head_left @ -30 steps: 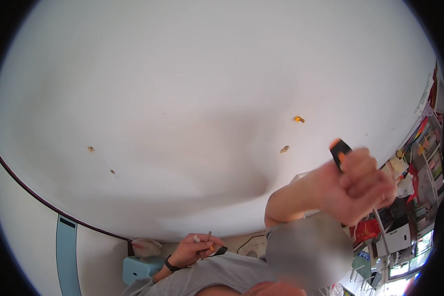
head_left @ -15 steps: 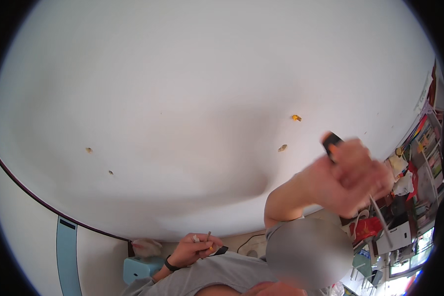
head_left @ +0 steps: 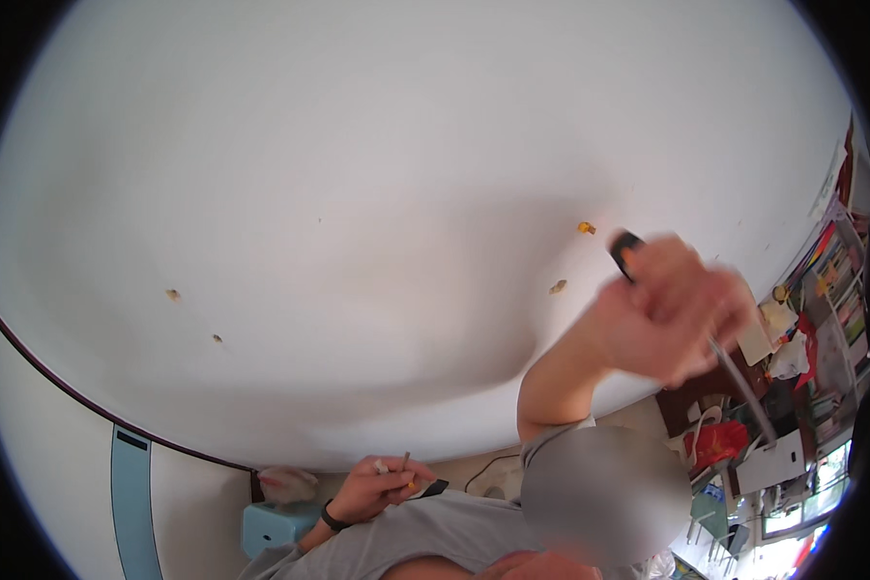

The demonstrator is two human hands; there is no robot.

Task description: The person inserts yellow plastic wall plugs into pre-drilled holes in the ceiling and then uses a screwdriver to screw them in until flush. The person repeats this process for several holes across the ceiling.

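While the screwdriver is raised, no plug is touched

Though blurred, the head view shows the right hand [head_left: 677, 309] with its fingers closed around a screwdriver [head_left: 626, 251], just beside two small yellow plugs [head_left: 586, 228] in the white wall [head_left: 358, 193]. Two more plugs [head_left: 172, 294] sit well apart on the left. By my judgement the plugs are in, and nothing is driven into them yet. The screwdriver's long axis runs from upper left to lower right: black and orange handle end toward the plugs, metal tip pointing away. Low down, the left hand [head_left: 372, 488] pinches a thin pin [head_left: 405, 461]
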